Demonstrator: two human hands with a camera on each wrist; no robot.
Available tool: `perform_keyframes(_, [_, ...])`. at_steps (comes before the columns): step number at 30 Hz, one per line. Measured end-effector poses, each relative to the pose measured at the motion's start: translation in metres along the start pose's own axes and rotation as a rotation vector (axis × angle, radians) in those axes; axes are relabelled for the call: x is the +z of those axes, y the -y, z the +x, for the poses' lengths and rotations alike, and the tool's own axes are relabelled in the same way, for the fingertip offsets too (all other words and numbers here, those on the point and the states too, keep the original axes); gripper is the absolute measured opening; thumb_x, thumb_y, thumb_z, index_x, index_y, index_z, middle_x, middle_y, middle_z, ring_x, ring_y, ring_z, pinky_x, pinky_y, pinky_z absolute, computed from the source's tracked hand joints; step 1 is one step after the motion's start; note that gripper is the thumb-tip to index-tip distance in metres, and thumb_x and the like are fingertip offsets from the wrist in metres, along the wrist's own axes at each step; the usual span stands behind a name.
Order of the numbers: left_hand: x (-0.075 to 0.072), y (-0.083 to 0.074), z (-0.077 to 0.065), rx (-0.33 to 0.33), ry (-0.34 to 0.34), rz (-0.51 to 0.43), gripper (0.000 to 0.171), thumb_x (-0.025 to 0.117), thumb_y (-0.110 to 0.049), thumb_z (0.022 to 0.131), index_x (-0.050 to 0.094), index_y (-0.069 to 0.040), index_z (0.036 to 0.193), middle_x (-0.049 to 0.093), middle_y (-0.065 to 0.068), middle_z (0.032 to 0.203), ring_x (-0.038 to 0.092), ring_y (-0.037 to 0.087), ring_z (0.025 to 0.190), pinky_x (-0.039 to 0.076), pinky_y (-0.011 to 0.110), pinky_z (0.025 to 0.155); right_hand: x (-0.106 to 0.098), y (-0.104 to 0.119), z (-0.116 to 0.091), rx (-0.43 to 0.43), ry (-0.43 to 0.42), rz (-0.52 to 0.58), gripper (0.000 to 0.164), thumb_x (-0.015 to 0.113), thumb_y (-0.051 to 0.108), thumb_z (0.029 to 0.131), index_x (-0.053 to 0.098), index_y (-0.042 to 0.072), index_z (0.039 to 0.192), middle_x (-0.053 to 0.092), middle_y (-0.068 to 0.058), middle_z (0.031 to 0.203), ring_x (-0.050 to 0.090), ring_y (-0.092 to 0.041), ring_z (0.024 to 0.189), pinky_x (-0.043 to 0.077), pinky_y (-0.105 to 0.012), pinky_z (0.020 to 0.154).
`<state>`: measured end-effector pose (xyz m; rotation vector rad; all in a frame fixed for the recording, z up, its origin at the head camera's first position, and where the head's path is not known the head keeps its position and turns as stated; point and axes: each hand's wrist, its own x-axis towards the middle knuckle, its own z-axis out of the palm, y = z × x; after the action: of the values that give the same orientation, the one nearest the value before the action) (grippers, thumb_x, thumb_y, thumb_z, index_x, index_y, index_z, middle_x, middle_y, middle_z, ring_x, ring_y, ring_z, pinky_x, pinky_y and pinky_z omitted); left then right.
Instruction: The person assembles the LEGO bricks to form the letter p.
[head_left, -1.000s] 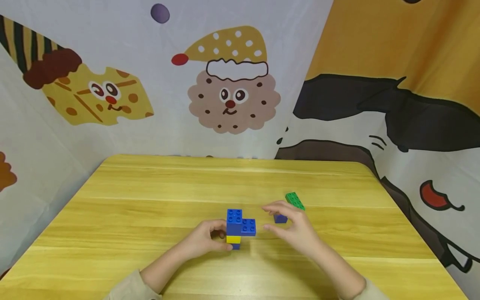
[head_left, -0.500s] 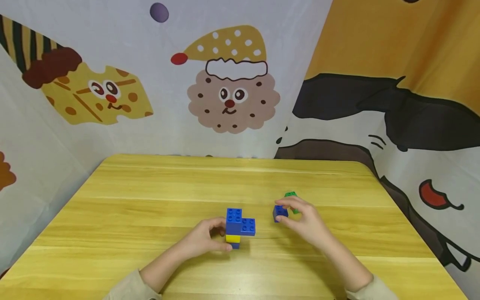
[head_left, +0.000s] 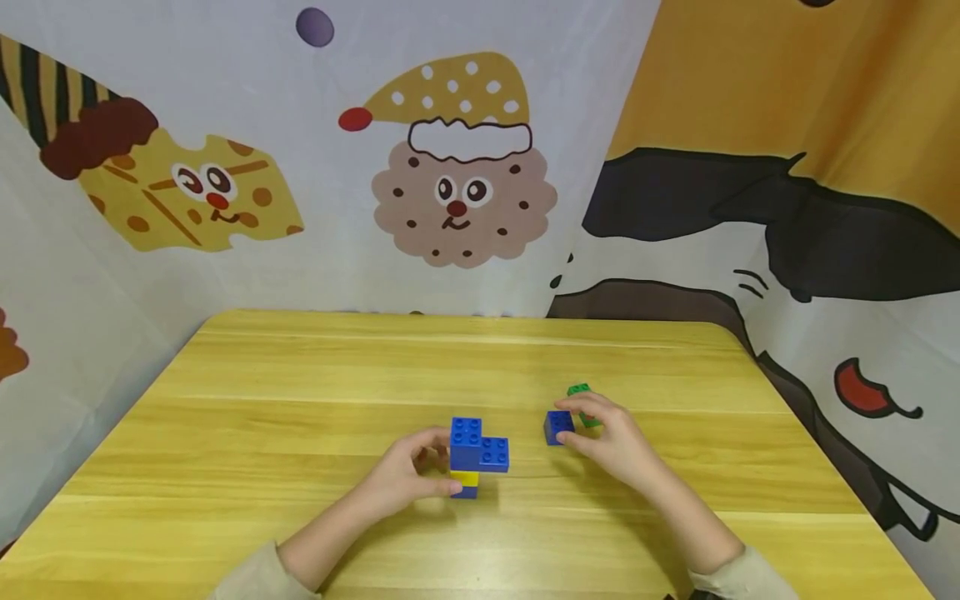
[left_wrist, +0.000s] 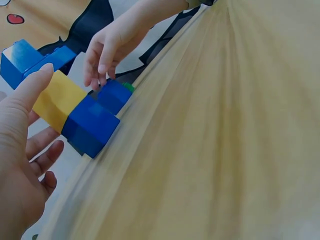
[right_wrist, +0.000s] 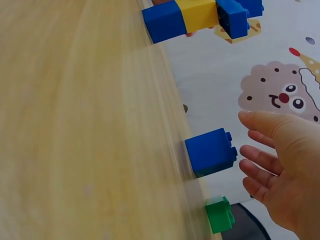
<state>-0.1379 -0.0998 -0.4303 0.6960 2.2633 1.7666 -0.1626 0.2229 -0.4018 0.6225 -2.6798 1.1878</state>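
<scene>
My left hand [head_left: 397, 477] holds a stack of toy building blocks [head_left: 466, 454] that stands upright on the table. The stack has a blue block at the bottom and yellow above it. A blue brick juts out to the right near the top, beside a taller blue block. In the left wrist view, the thumb [left_wrist: 37, 85] lies along the yellow part with the fingers behind. My right hand [head_left: 611, 437] hovers by a loose blue block [head_left: 555, 428]. The right wrist view shows a gap between its relaxed fingers and that block [right_wrist: 211, 152].
A green brick [head_left: 578, 389] lies just behind the loose blue block, partly hidden by the right hand. The wooden table [head_left: 360, 358] reaches back to a cartoon-printed cloth [head_left: 322, 275] along its far side.
The right hand has moved rightward, so the loose blue block shows more and the green brick less. The left thumb has shifted slightly up the stack, which stays in place.
</scene>
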Motion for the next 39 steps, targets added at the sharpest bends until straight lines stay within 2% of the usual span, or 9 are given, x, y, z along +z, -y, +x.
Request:
perform_keyframes(7, [0.003,-0.003,-0.001,0.040,-0.039,0.021,0.050,0.081,-0.018,0.076,0.062,-0.011,0.122,0.063,0.002,0.100,0.051,0.028,0.096,0.038,0.037,0.080,0.001,-0.006,0.000,-0.004,0.008,-0.026,0.042,0.079,0.011,0.079,0.066,0.007,0.118,0.061,-0.004,0.120,0.059,-0.033,0.105,0.050,-0.048,0.085])
perform_keyframes(18, [0.007,-0.006,-0.002,0.056,-0.100,0.023,0.038,0.078,-0.017,0.080,0.066,-0.012,0.115,0.063,0.001,0.093,0.051,0.028,0.090,0.037,0.034,0.076,0.005,-0.012,0.000,0.019,0.024,-0.032,0.041,0.078,0.004,0.078,0.065,0.005,0.118,0.062,-0.005,0.118,0.059,-0.032,0.104,0.050,-0.046,0.085])
perform_keyframes(24, [0.008,-0.006,-0.002,0.065,-0.092,0.012,0.036,0.076,-0.016,0.082,0.066,-0.012,0.116,0.062,0.001,0.093,0.051,0.029,0.089,0.036,0.034,0.075,0.007,-0.013,0.000,0.017,0.017,-0.043,0.039,0.076,0.000,0.079,0.066,0.006,0.116,0.062,-0.006,0.118,0.058,-0.029,0.107,0.049,-0.045,0.087])
perform_keyframes(31, [0.007,-0.005,-0.002,0.068,-0.088,0.000,0.036,0.076,-0.015,0.082,0.065,-0.012,0.116,0.062,0.001,0.093,0.052,0.030,0.090,0.037,0.033,0.075,0.009,-0.014,0.000,0.031,0.012,-0.049,0.038,0.075,-0.002,0.080,0.066,0.006,0.116,0.062,-0.008,0.119,0.055,-0.033,0.115,0.046,-0.047,0.092])
perform_keyframes(39, [0.008,-0.003,-0.002,0.070,-0.095,0.006,0.036,0.076,-0.016,0.082,0.066,-0.011,0.116,0.063,0.000,0.093,0.052,0.028,0.089,0.038,0.033,0.075,0.011,-0.014,0.000,0.023,0.003,-0.061,0.038,0.075,-0.002,0.079,0.067,0.008,0.115,0.063,-0.007,0.116,0.059,-0.027,0.106,0.049,-0.044,0.087])
